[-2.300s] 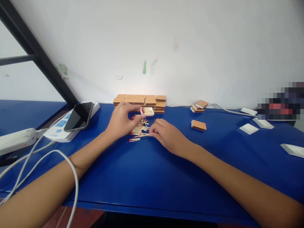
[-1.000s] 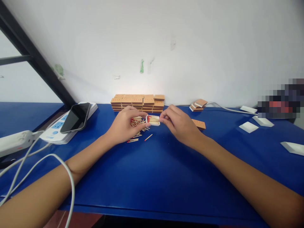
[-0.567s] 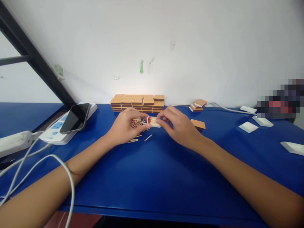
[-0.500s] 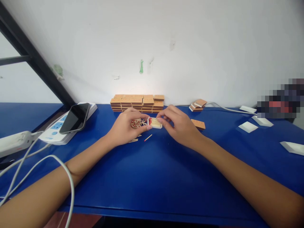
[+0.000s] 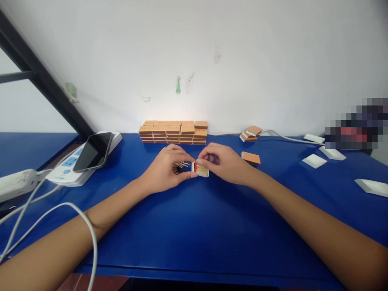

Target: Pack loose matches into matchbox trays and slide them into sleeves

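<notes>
Between my hands is a small white matchbox tray (image 5: 203,175) filled with red-headed matches (image 5: 201,168). My left hand (image 5: 166,167) grips the tray's left end between thumb and fingers. My right hand (image 5: 222,163) is at the tray's upper right side, its thumb and forefinger pinched over the matches; whether a match is between the fingertips I cannot make out. Partly hidden behind my left hand lies a pile of loose matches (image 5: 181,165). A closed orange matchbox (image 5: 251,158) rests on the table to the right of my right hand.
Stacked matchboxes (image 5: 172,131) stand against the wall. Right of them is a small pile of matchbox sleeves (image 5: 252,132). White trays (image 5: 314,161) lie at the right. A phone (image 5: 93,151) rests on a power strip (image 5: 68,173); a white cable (image 5: 91,230) crosses my left forearm. The table (image 5: 194,230) is blue.
Both hands and the tray have come slightly nearer to me and to the right. My right thumb has moved over the matches. The single match lying in front is no longer visible.
</notes>
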### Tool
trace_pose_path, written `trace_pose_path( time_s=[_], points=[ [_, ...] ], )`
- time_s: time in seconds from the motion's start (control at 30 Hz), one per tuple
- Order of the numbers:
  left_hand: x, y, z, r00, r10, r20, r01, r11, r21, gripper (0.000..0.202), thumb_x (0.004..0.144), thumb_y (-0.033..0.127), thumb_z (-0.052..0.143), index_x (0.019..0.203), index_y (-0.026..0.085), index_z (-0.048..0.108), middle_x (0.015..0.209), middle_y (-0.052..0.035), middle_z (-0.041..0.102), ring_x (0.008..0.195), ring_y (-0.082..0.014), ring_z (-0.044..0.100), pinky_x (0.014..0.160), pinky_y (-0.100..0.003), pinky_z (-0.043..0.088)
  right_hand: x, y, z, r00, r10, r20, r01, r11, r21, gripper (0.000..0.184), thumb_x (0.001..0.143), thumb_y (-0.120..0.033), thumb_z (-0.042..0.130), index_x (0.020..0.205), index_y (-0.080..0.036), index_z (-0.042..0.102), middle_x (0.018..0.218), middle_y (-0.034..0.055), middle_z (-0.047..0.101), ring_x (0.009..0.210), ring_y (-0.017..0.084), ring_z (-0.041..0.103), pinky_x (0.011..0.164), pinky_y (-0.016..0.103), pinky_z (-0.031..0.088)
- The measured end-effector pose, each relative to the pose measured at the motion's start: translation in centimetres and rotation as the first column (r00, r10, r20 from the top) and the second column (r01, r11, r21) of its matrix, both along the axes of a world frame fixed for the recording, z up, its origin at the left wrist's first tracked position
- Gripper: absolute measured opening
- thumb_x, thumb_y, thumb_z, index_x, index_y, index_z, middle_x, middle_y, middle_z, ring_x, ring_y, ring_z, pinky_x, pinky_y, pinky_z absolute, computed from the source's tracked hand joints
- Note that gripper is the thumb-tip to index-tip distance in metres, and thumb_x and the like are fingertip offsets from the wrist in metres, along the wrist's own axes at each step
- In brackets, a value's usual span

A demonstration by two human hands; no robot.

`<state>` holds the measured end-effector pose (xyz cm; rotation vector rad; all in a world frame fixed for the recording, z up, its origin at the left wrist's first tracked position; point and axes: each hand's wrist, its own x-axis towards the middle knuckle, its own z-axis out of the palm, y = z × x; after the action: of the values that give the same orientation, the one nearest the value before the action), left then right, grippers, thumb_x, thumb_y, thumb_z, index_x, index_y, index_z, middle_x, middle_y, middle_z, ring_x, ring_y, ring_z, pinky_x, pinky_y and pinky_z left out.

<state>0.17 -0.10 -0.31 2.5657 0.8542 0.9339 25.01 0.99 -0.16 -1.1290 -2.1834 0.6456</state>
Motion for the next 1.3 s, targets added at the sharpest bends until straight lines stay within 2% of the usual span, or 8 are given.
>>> trace_pose_path(
  time_s=[0.5,0.77,0.93,1.03,1.1,1.17,1.23,1.3],
  points=[
    [-0.1,0.1,-0.5,0.993,0.04,-0.108,-0.035,0.998,0.051,0.032,0.087,0.049,0.091,0.108,0.024,0.083,0.121,-0.007,0.081,0.123,-0.0333,0.065,0.109,-0.054,0.049,0.1,0.1,-0.5,0.997,0.026,0.079,-0.024,0.999,-0.027,0.015,0.098,-0.033,0.068,0.092,-0.023,0.077,0.093,0.0035,0.066,0.078,0.016,0.059,0.074,0.033,0.048],
    [0.0,0.1,-0.5,0.993,0.044,-0.111,-0.04,0.998,0.041,0.031,0.088,0.049,0.09,0.108,0.026,0.084,0.122,-0.0078,0.081,0.124,-0.0341,0.065,0.111,-0.057,0.049,-0.1,0.0,-0.5,0.998,0.012,0.066,-0.01,0.999,-0.035,0.016,0.099,-0.035,0.066,0.106,-0.022,0.072,0.094,0.0035,0.07,0.077,0.018,0.06,0.072,0.034,0.049],
    [0.0,-0.1,-0.2,0.992,0.052,-0.113,-0.049,0.998,0.032,0.029,0.089,0.046,0.089,0.11,0.027,0.084,0.123,-0.0086,0.081,0.123,-0.0346,0.066,0.109,-0.057,0.05,2.4,1.3,1.6,0.963,-0.097,0.252,0.047,0.98,0.195,0.015,0.101,-0.031,0.061,0.096,-0.022,0.072,0.095,0.0076,0.071,0.084,0.022,0.063,0.077,0.038,0.048],
    [0.0,-0.2,-0.1,0.994,0.069,-0.089,-0.065,0.997,0.048,0.027,0.093,0.043,0.086,0.113,0.026,0.083,0.123,-0.0088,0.081,0.122,-0.034,0.066,0.108,-0.056,0.051,6.5,2.4,3.4,0.835,-0.294,0.465,0.141,0.931,0.337,0.015,0.093,-0.037,0.072,0.098,-0.022,0.073,0.098,0.0118,0.072,0.089,0.028,0.065,0.074,0.041,0.046],
    [-0.2,-0.1,-0.1,0.995,0.083,-0.055,-0.079,0.995,0.067,0.027,0.093,0.043,0.085,0.114,0.025,0.083,0.122,-0.0088,0.081,0.12,-0.0334,0.067,0.106,-0.055,0.052,9.5,2.9,3.9,0.729,-0.356,0.584,0.246,0.933,0.262,0.029,0.081,-0.045,0.086,0.096,-0.023,0.074,0.098,0.013,0.072,0.083,0.03,0.065,0.069,0.041,0.046],
    [-0.3,0.0,-0.2,0.995,0.099,-0.013,-0.098,0.991,0.091,0.028,0.093,0.042,0.086,0.114,0.023,0.082,0.118,-0.0088,0.082,0.118,-0.0325,0.068,0.104,-0.053,0.054,11.9,3.4,3.7,0.672,-0.287,0.683,0.339,0.939,0.061,0.036,0.069,-0.044,0.096,0.089,-0.023,0.075,0.088,0.0118,0.072,0.071,0.026,0.064,0.063,0.04,0.045],
    [-0.4,0.2,-0.3,0.993,0.12,0.016,-0.121,0.986,0.113,0.028,0.094,0.041,0.085,0.114,0.022,0.082,0.111,-0.0086,0.083,0.114,-0.0316,0.069,0.1,-0.051,0.056,13.1,3.7,3.2,0.686,-0.208,0.697,0.369,0.925,-0.087,0.034,0.064,-0.039,0.1,0.079,-0.021,0.074,0.076,0.0103,0.071,0.061,0.022,0.061,0.059,0.039,0.042],
    [-0.5,0.3,-0.3,0.989,0.147,0.03,-0.15,0.981,0.121,0.027,0.094,0.041,0.084,0.113,0.021,0.082,0.107,-0.0086,0.083,0.112,-0.031,0.069,0.097,-0.049,0.057,13.1,3.9,2.7,0.744,-0.169,0.646,0.318,0.94,-0.12,0.03,0.066,-0.033,0.098,0.076,-0.021,0.073,0.07,0.0089,0.07,0.057,0.02,0.06,0.057,0.037,0.039]
  ],
)
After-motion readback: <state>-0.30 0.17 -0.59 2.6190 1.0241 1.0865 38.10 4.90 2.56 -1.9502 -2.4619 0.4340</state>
